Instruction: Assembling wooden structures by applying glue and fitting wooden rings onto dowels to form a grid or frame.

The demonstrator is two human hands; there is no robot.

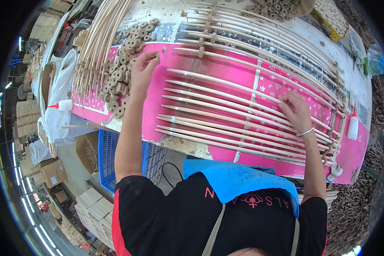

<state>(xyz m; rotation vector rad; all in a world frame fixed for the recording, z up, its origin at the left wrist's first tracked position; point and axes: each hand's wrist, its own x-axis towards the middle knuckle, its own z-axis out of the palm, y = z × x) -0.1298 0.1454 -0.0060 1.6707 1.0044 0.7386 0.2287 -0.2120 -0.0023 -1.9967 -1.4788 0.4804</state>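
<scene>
My left hand (pixel 143 73) is raised beside a heap of round wooden discs with centre holes (pixel 117 81). Its thumb and forefinger are pinched together, and a small brownish bit at their tips is too small to make out. My right hand (pixel 295 112) closes its fingers on a pale wooden rod (pixel 226 82) with a tapered left end. That rod lies among several similar rods (pixel 226 112), side by side across a pink sheet (pixel 158 98). Farther back, more rods pass through wooden discs (pixel 201 48) near their left ends; their right ends sit in a rack (pixel 335 147).
A bundle of rods (pixel 100 38) lies at the far left. White glue bottles with red tips stand at the left (pixel 64 105) and right (pixel 353 127). A yellow box (pixel 328 21) is at the back right. Below the table edge is a blue crate (pixel 109 158).
</scene>
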